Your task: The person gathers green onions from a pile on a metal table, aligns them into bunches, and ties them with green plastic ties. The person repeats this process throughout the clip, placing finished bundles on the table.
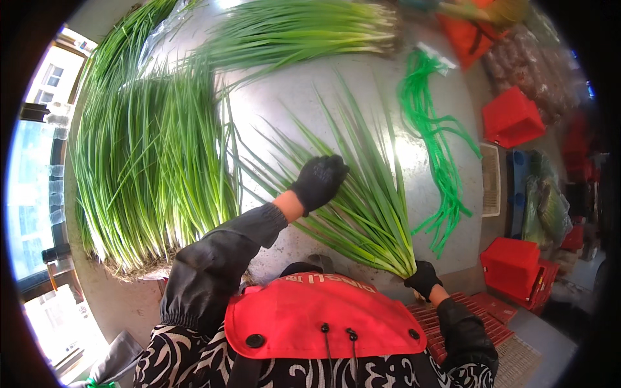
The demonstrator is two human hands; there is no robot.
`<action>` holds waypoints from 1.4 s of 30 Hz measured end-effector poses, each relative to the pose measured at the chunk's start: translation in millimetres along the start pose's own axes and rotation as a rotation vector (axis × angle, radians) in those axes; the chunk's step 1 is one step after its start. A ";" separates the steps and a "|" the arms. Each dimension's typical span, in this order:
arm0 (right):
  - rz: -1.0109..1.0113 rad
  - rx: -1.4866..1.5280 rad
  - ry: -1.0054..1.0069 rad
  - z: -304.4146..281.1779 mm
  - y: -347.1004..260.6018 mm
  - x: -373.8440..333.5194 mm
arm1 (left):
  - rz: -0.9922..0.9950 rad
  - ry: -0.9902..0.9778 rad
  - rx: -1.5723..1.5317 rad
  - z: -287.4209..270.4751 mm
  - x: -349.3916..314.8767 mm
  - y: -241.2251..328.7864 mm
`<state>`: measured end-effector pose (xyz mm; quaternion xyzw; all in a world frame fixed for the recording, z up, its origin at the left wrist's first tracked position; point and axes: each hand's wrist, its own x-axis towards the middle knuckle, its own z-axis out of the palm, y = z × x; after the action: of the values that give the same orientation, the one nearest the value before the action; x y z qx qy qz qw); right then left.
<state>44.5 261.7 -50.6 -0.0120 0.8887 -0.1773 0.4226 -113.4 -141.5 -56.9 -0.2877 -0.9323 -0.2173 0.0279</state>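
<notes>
A loose bunch of green onions fans out over the metal table, its leaves spread toward the far side. My right hand, in a black glove, is closed around the bunch's root ends at the table's near edge. My left hand, gloved too, is curled shut over the leaves midway along the bunch; what its fingers pinch is hidden. On the left lies a thick pile of green onions, roots toward me. Another heap of green onions lies across the far side, roots to the right.
Green plastic ties hang together in a bundle on the table's right part. Beyond the right edge are red crates, a red bin and a blue crate. A window is at far left.
</notes>
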 end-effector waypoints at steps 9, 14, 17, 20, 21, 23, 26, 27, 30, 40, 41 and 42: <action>-0.041 -0.015 0.017 -2.7 -7.1 -1.3 | 0.142 -0.174 0.165 -17.2 25.3 -16.2; -0.018 -0.015 0.025 -3.1 -10.7 0.1 | 0.036 -0.102 -0.051 -13.5 35.1 -33.5; -0.024 -0.039 -0.007 -10.0 -17.4 -1.8 | 0.095 -0.024 0.017 -13.3 57.1 -36.5; -0.006 -0.090 -0.050 -7.1 -14.6 0.7 | 0.098 -0.009 0.095 3.9 76.2 -41.4; -0.013 -0.113 -0.057 -6.3 -13.8 3.0 | 0.115 -0.009 0.162 7.7 81.7 -44.5; -0.021 -0.126 -0.053 -4.3 -10.8 3.7 | 0.061 -0.139 0.230 4.7 92.3 -43.7; -0.024 -0.097 -0.038 -2.7 -9.1 3.1 | 0.073 -0.193 0.300 -1.6 98.6 -49.5; -0.014 -0.087 -0.047 -4.6 -9.4 3.5 | 0.087 -0.213 0.302 -5.1 98.9 -51.3; 0.015 -0.056 -0.024 -6.6 -11.9 3.7 | 0.135 -0.178 0.177 -15.8 92.4 -60.6; 0.019 -0.086 0.019 6.2 -4.4 8.8 | -0.450 0.063 -0.722 -57.4 64.7 -126.4; 0.022 -0.082 0.020 7.6 -2.5 9.2 | -0.552 0.127 -0.718 -77.5 62.6 -130.8; 0.022 -0.063 0.026 6.9 -3.5 8.7 | -0.661 0.196 -0.708 -98.7 57.8 -132.4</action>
<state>43.7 254.8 -60.0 -0.0133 0.8994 -0.1447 0.4122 -241.4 -250.8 -9.0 0.0534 -0.8355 -0.5442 -0.0542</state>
